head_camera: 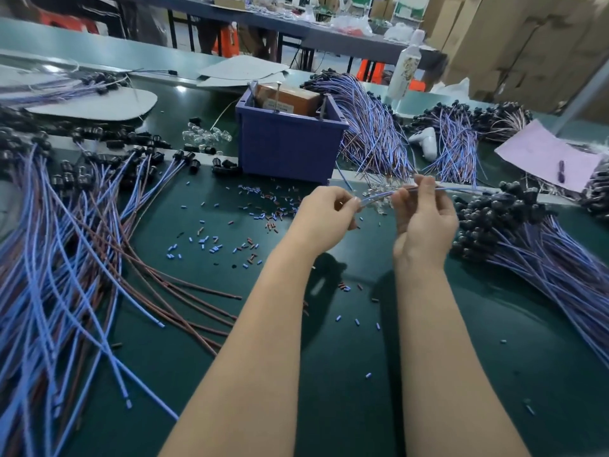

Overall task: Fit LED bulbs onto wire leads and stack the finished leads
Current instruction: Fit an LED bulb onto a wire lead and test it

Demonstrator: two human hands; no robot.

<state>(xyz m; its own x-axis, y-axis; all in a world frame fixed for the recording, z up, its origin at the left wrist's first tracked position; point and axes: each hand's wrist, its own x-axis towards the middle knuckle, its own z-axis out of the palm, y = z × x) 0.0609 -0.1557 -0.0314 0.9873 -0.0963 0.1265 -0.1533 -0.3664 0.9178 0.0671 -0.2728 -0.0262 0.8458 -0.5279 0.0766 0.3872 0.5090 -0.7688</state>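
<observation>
above the green mat [329, 357], both hands pinch one wire lead [382, 195].

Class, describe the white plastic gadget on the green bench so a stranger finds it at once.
Start at the purple plastic bin mid-bench. To its right, between two fans of blue wire leads, lies a white curved plastic gadget. It alone is white and chunky among thin wires.
</observation>
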